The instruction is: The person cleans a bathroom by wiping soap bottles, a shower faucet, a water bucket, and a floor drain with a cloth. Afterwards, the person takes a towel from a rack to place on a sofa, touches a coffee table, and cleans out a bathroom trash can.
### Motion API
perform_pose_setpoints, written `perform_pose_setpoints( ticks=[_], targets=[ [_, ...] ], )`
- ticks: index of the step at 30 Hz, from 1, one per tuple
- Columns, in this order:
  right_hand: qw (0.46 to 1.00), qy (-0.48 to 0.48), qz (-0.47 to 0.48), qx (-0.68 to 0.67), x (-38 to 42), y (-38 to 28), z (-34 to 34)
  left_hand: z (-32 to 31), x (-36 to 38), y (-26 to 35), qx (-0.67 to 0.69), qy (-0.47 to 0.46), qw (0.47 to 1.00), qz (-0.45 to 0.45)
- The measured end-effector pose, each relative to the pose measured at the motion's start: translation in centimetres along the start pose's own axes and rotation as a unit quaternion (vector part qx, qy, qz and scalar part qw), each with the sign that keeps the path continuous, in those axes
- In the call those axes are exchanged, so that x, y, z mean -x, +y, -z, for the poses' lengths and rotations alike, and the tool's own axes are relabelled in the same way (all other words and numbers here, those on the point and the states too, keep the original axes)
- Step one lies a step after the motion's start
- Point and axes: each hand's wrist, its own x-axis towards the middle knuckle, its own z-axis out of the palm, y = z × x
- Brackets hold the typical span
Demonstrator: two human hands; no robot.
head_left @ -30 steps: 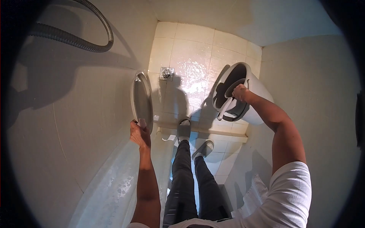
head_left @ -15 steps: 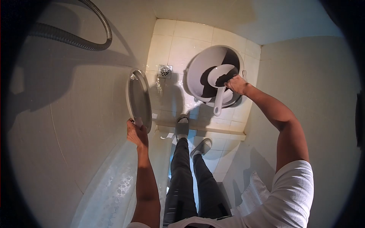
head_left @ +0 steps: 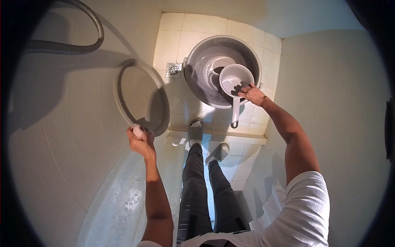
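My left hand is closed on the lower edge of a round grey lid, tilted beside the wall. A crumpled whitish thing, like a bit of cloth, sits between its fingers and the lid's rim. With my right hand I grip a pale plastic dipper by the right side of its bowl, thumb outside. Its handle points down toward me. The dipper overlaps the opening of a big grey bucket on the tiled floor, where a pale round shape shows inside.
A floor drain lies left of the bucket. A low tiled ledge crosses the floor before my slippered feet. A ribbed shower hose hangs at upper left, and a translucent curtain runs along the lower left.
The lid has swung left and turned its broad face toward me. The dipper now shows its bowl more upright. The bucket appears higher and further left, tilted less away from view.
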Motion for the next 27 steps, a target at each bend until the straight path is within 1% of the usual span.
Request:
perform_pose_setpoints(
  ticks=[1, 2, 4, 5, 6, 8, 10, 12, 13, 14, 15, 16, 17, 18, 19, 20, 21, 22, 23, 24, 25, 26, 27],
  targets=[
    [0.994, -0.098, -0.010, -0.042, -0.2, 0.0, 0.0, -0.1, -0.1, -0.5, -0.001, -0.003, 1.000, -0.001],
    [0.994, -0.098, -0.010, -0.045, -0.2, 0.0, 0.0, -0.1, -0.2, -0.9, 0.021, -0.004, 1.000, -0.007],
    [0.974, -0.206, -0.010, -0.098, -0.1, -0.1, 0.1, -0.2, -0.2, -1.0, 0.041, -0.008, 0.999, -0.010],
    [0.966, -0.233, -0.015, -0.109, -0.4, -0.2, 0.0, -0.2, -0.2, -0.9, 0.043, -0.006, 0.999, 0.001],
    [0.965, -0.235, -0.015, -0.112, -0.9, -0.2, 0.1, -0.2, -0.2, -0.7, 0.046, -0.004, 0.999, 0.013],
    [0.930, -0.319, -0.015, -0.183, -1.7, -0.3, 0.3, -0.3, -0.2, -0.8, 0.038, -0.003, 0.999, 0.003],
    [0.933, -0.307, -0.025, -0.187, -2.1, -0.2, -1.1, -0.3, -0.1, -0.9, 0.031, 0.000, 0.999, -0.007],
    [0.942, -0.272, -0.065, -0.185, -3.4, -0.1, -2.5, -0.3, 0.0, -0.8, 0.070, -0.016, 0.997, -0.006],
    [0.969, -0.213, -0.070, -0.105, -3.9, -0.2, -3.0, -0.3, 0.0, -0.9, 0.069, -0.015, 0.998, -0.007],
    [0.969, -0.210, -0.069, -0.107, -4.6, -0.3, -3.7, -0.2, 0.0, -1.0, 0.097, -0.017, 0.995, 0.003],
    [0.975, -0.185, -0.107, -0.066, -5.4, -0.5, -4.4, -0.1, 0.0, -0.8, 0.125, -0.019, 0.992, 0.012],
    [0.976, -0.159, -0.144, -0.026, -6.3, -0.6, -5.2, -0.1, 0.0, -0.5, 0.122, -0.018, 0.992, 0.010],
    [0.970, -0.177, -0.165, 0.014, -7.5, -1.2, -6.3, 0.0, 0.1, -0.2, 0.173, -0.028, 0.984, 0.042],
    [0.971, -0.175, -0.163, 0.011, -8.5, -1.2, -7.8, 0.0, 0.2, -0.2, 0.223, -0.037, 0.971, 0.074],
    [0.962, -0.162, -0.218, 0.006, -9.4, -1.3, -9.1, -0.1, 0.0, -0.8, 0.265, -0.041, 0.956, 0.120],
    [0.950, -0.150, -0.272, 0.000, -9.8, -1.3, -10.3, -0.4, 0.1, -1.2, 0.261, -0.041, 0.957, 0.120],
    [0.941, -0.133, -0.307, -0.048, -10.1, -1.5, -11.4, -0.7, 0.0, -1.1, 0.298, -0.018, 0.942, 0.152],
    [0.941, -0.133, -0.308, -0.053, -10.3, -1.7, -12.3, -0.7, -0.2, -1.1, 0.335, 0.006, 0.924, 0.182],
    [0.927, -0.123, -0.343, -0.088, -10.5, -2.0, -13.1, -0.5, -0.1, -1.0, 0.339, -0.015, 0.918, 0.203],
    [0.910, -0.115, -0.378, -0.121, -10.4, -2.0, -14.7, -0.5, -0.1, -1.3, 0.337, -0.017, 0.919, 0.203],
    [0.899, -0.088, -0.401, -0.152, -10.3, -1.9, -15.7, -0.7, 0.0, -1.6, 0.358, -0.024, 0.908, 0.216],
    [0.897, -0.091, -0.405, -0.151, -9.5, -1.9, -16.6, -0.7, 0.2, -1.7, 0.379, -0.033, 0.896, 0.229],
    [0.888, -0.116, -0.398, -0.199, -8.9, -2.1, -14.2, -0.7, 0.4, -1.4, 0.381, -0.038, 0.894, 0.231]
  ],
)
